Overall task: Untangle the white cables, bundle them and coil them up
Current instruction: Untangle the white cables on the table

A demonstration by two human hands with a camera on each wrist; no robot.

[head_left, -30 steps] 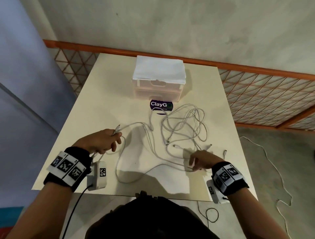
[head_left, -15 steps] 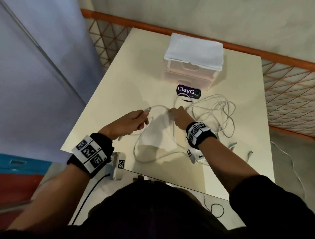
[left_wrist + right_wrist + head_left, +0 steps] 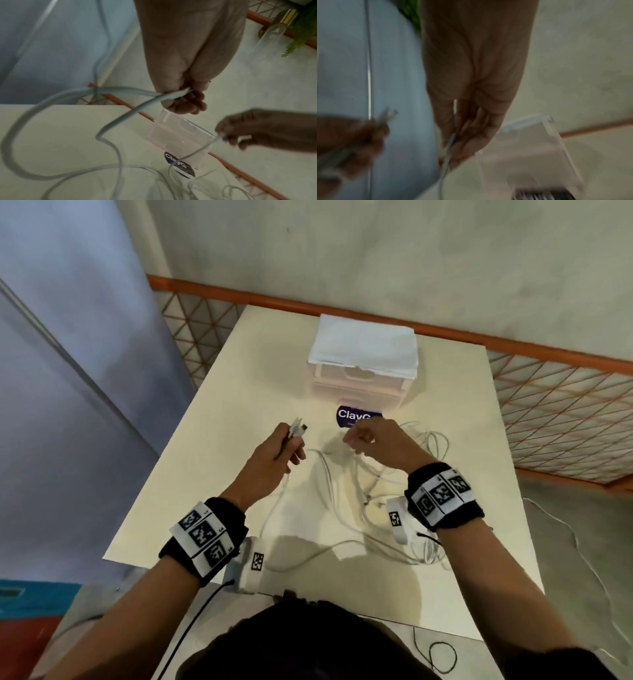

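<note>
Several white cables [image 3: 346,494] lie tangled on the cream table [image 3: 219,419], their loops running right to under my right wrist. My left hand [image 3: 281,451] is raised above the table and grips two cable ends, whose plugs [image 3: 297,430] stick out above the fist. In the left wrist view the two strands [image 3: 130,93] run out of my left hand [image 3: 185,100]. My right hand [image 3: 371,440] hovers in front of the sticker and pinches one thin cable [image 3: 449,143] between thumb and fingers [image 3: 471,135]. That strand [image 3: 197,151] hangs down to the pile.
A translucent drawer box [image 3: 363,374] topped with white paper stands at the table's back, a dark "ClayG" sticker [image 3: 354,416] just before it. An orange-railed mesh fence [image 3: 561,419] runs behind and right. A loose cable [image 3: 582,549] lies on the floor to the right.
Both hands have lifted off the table. My left hand rose with the cable ends; my right hand came from the pile's near right to its far side and picked up a strand.
</note>
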